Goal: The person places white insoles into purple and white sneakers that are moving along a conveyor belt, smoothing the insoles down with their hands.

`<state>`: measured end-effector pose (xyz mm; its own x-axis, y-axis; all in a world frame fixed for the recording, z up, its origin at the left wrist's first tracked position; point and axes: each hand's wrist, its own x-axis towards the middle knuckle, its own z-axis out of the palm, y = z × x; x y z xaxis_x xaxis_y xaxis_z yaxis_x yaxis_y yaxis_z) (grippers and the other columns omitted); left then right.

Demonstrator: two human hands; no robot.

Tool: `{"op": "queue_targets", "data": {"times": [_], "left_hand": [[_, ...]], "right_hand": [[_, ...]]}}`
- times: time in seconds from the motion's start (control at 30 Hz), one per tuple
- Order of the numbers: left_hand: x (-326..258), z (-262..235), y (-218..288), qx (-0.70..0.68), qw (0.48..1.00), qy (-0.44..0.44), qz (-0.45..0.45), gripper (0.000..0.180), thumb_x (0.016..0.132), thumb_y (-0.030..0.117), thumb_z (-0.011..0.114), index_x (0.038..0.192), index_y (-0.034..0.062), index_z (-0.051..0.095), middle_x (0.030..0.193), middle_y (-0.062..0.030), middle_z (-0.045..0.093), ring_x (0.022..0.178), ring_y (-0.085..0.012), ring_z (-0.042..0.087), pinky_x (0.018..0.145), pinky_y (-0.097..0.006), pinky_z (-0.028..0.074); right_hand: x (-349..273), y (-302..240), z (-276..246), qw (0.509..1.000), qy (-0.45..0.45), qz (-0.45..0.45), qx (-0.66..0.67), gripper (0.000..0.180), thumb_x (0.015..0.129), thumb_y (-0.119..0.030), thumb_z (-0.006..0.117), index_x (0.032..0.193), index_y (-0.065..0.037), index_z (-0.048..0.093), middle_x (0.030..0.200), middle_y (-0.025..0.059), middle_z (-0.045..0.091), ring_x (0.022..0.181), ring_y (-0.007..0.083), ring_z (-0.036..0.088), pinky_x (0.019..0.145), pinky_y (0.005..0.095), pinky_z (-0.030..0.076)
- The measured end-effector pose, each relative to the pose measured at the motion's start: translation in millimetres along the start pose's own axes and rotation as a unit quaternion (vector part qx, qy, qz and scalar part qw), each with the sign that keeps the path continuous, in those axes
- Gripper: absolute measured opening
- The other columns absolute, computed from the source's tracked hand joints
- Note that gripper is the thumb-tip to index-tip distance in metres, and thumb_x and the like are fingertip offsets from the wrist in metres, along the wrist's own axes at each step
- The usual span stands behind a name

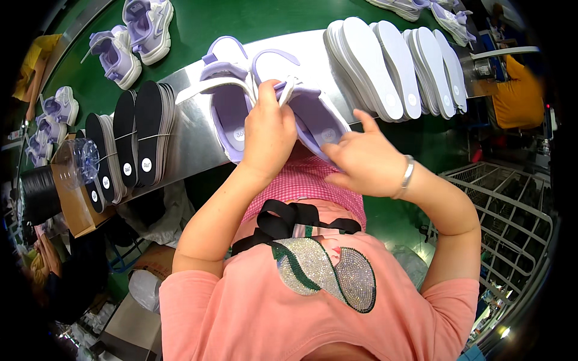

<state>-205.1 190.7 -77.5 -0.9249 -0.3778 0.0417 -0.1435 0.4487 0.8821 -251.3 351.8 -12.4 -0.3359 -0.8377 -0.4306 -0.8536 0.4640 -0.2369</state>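
Two white-and-lilac sneakers lie side by side in front of me on the metal bench, heels toward me and straps opened up. My left hand (272, 135) is closed on the strap of the right sneaker (319, 123), near its tongue. Beside that shoe's heel is my right hand (364, 157), fingers apart and index finger stretched out. Its other fingertips are at the heel rim; whether they press on it I cannot tell. The left sneaker (230, 114) rests next to my left hand, untouched. An insole with a round printed mark shows inside each shoe.
Stacks of white insoles (367, 69) stand at the bench's right. Tied stacks of black insoles (153, 129) stand at the left, by a clear plastic bottle (85, 161) and a cardboard box (72, 201). More sneakers (147, 30) sit on the green belt (241, 18). A wire rack (497, 222) is at right.
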Motion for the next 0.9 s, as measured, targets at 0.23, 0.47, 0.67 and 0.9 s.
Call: {"op": "queue_targets", "data": {"times": [0.23, 0.47, 0.67, 0.9], "left_hand": [[10, 18, 7, -0.056, 0.998, 0.014, -0.03, 0.028, 0.082, 0.008, 0.045, 0.107, -0.0031, 0.041, 0.083, -0.026, 0.058, 0.077, -0.0412, 0.057, 0.069, -0.045, 0.044], [10, 27, -7, -0.037, 0.998, 0.047, -0.001, 0.029, 0.083, 0.012, 0.046, 0.108, -0.0031, 0.041, 0.085, -0.0267, 0.057, 0.08, -0.0416, 0.056, 0.07, -0.045, 0.044], [10, 27, -6, -0.073, 0.997, 0.039, -0.006, 0.03, 0.084, 0.014, 0.046, 0.109, -0.0027, 0.041, 0.085, -0.0269, 0.058, 0.079, -0.0421, 0.056, 0.07, -0.045, 0.044], [12, 28, -9, -0.076, 0.996, 0.041, -0.011, 0.031, 0.084, 0.015, 0.046, 0.11, -0.0018, 0.042, 0.084, -0.0272, 0.058, 0.08, -0.0423, 0.056, 0.07, -0.044, 0.044]], "right_hand": [[31, 28, 25, 0.989, -0.133, 0.068, -0.008, 0.021, 0.072, -0.016, 0.055, 0.085, 0.0, 0.058, 0.07, 0.0165, 0.061, 0.073, 0.0289, 0.061, 0.094, 0.056, 0.026], [42, 22, 17, 0.983, 0.017, 0.112, 0.142, 0.018, 0.075, -0.013, 0.05, 0.075, 0.002, 0.059, 0.068, 0.0215, 0.06, 0.069, 0.0347, 0.061, 0.065, 0.0421, 0.047], [77, 29, 28, 0.971, -0.137, 0.162, 0.107, 0.038, 0.081, -0.03, 0.043, 0.08, 0.002, 0.064, 0.077, 0.0231, 0.061, 0.075, 0.0342, 0.062, 0.07, 0.0386, 0.048], [81, 27, 23, 0.963, -0.163, 0.197, 0.08, 0.035, 0.079, -0.029, 0.046, 0.085, -0.001, 0.066, 0.084, 0.0188, 0.064, 0.079, 0.0301, 0.063, 0.072, 0.0355, 0.049]]}}
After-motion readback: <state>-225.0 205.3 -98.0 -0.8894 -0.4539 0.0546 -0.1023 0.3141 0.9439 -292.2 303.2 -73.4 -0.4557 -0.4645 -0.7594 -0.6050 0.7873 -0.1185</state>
